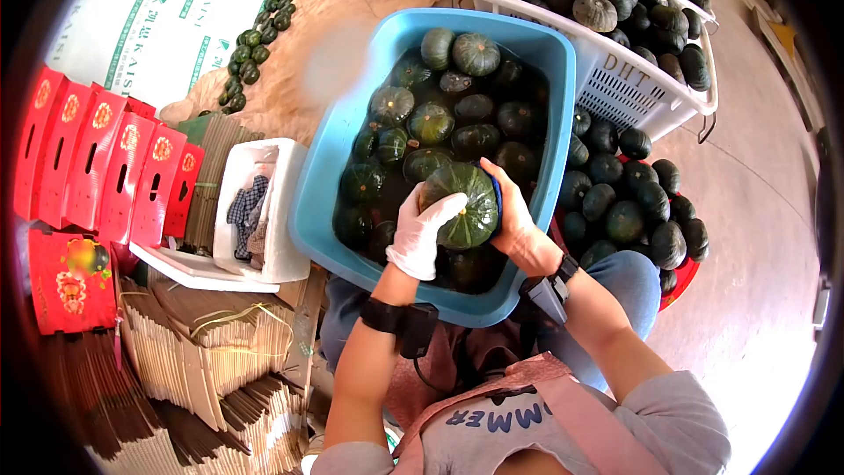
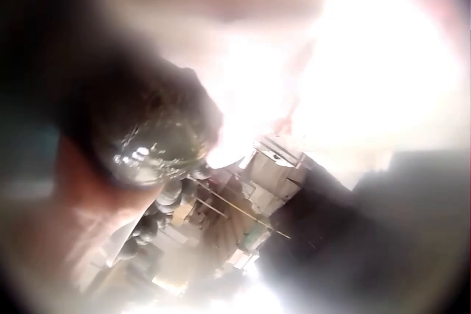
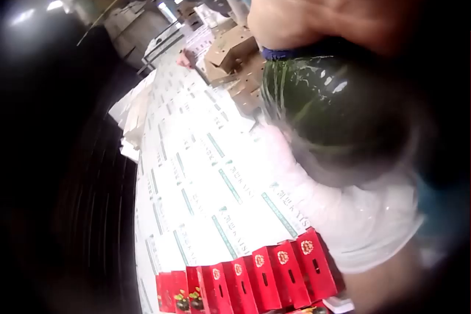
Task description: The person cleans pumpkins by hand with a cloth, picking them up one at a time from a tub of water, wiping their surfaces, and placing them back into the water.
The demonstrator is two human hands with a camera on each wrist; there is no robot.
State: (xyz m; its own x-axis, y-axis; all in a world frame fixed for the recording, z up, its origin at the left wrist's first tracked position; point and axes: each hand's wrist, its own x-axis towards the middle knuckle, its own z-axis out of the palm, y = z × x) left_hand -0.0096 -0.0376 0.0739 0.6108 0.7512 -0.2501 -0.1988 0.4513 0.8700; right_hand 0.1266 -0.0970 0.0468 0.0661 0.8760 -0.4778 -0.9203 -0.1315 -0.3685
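A wet green pumpkin (image 1: 466, 204) is held between both hands over a blue tub (image 1: 309, 211). My left hand (image 1: 426, 233), in a white glove, grips its left side, thumb across the front. The bare right hand (image 1: 519, 224) holds a dark blue pad (image 3: 283, 54) against the pumpkin's right side; most of the pad is hidden beneath the palm. Dark water fills the tub, and several more pumpkins (image 1: 431, 123) sit in it. In the left wrist view the glossy pumpkin (image 2: 158, 148) shows beside strong glare.
White crates (image 1: 615, 70) heaped with pumpkins stand at the back right, above a red basin (image 1: 681, 286) of more. Left of the tub are a foam box (image 1: 286, 211) with checked cloth, red cartons (image 1: 127, 176) and stacked cardboard (image 1: 202, 361). Pumpkins (image 1: 251, 57) lie on brown sheeting behind.
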